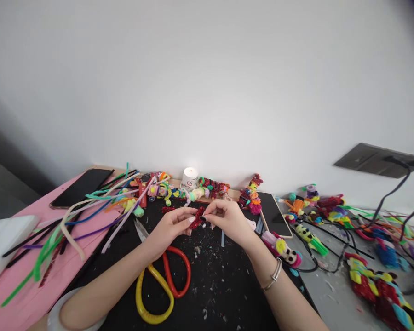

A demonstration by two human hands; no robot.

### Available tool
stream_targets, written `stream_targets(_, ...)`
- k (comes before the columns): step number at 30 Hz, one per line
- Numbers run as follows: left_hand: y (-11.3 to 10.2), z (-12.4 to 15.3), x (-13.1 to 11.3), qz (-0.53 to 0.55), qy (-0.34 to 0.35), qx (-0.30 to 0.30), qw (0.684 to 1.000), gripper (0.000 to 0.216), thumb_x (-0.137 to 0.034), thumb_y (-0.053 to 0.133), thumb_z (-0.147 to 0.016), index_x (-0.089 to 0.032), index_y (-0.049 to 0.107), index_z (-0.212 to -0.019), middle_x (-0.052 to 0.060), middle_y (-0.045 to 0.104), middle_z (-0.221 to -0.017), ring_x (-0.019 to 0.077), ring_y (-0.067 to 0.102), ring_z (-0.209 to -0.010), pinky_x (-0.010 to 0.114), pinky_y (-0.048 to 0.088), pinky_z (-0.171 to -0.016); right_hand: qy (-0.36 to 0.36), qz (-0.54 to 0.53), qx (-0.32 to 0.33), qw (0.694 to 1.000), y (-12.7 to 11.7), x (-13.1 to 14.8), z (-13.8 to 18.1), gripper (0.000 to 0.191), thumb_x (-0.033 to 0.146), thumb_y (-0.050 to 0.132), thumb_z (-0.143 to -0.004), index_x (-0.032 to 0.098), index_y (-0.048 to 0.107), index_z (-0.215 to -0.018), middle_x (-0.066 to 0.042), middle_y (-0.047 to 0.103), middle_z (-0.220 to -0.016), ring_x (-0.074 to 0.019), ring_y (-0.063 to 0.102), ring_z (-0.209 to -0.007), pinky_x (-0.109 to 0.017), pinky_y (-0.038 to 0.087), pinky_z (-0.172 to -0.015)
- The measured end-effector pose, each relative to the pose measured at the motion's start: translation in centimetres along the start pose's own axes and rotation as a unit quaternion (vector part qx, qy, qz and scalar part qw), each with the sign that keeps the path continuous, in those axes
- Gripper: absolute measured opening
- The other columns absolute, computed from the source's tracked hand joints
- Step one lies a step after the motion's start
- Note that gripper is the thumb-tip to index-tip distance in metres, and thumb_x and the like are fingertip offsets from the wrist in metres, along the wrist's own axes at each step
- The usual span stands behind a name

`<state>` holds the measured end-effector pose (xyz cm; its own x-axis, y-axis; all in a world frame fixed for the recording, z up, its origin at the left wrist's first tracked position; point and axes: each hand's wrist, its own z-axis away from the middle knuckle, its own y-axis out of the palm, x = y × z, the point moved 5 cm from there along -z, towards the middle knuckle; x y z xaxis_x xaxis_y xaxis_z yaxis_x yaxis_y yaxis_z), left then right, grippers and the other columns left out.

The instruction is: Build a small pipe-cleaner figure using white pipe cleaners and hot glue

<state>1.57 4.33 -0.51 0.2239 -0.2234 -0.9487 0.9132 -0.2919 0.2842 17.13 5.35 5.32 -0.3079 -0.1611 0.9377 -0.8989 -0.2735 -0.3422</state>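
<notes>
On the worktop (232,285), just beyond the handles of the scissors (167,271), the person's left hand (177,225) grips red tinsel (197,217). The right hand (226,218) pinches a dark bit (203,219) at its edge. Pipe cleaners (48,252) lie left of the scissors; a cup (189,179) stands well beyond them.

"How are the left hand (174,224) and right hand (229,221) posed?"
"They are held close, fingers (184,211) pinched toward the thumbs (186,225)."
"And the forearms (117,278)?"
"Both are angled inward, wrists (153,247) set behind the fingers."
</notes>
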Motion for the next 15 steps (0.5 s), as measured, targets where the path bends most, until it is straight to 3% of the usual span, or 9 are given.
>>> stream_targets(15,0.0,-0.2,0.0,-0.025,0.018,0.011,0.999,0.025,-0.031,0.066,-0.079,-0.019,0.059,-0.099,-0.001,0.060,-0.080,0.0097,0.052,-0.066,0.021,0.044,-0.062,-0.086,0.123,-0.052,0.987,0.6,1.2,0.2,0.006,0.012,0.066,-0.075,0.018,0.066,-0.077,0.002,0.062,-0.065,-0.0097,0.050,-0.054,-0.020,0.039,-0.051)
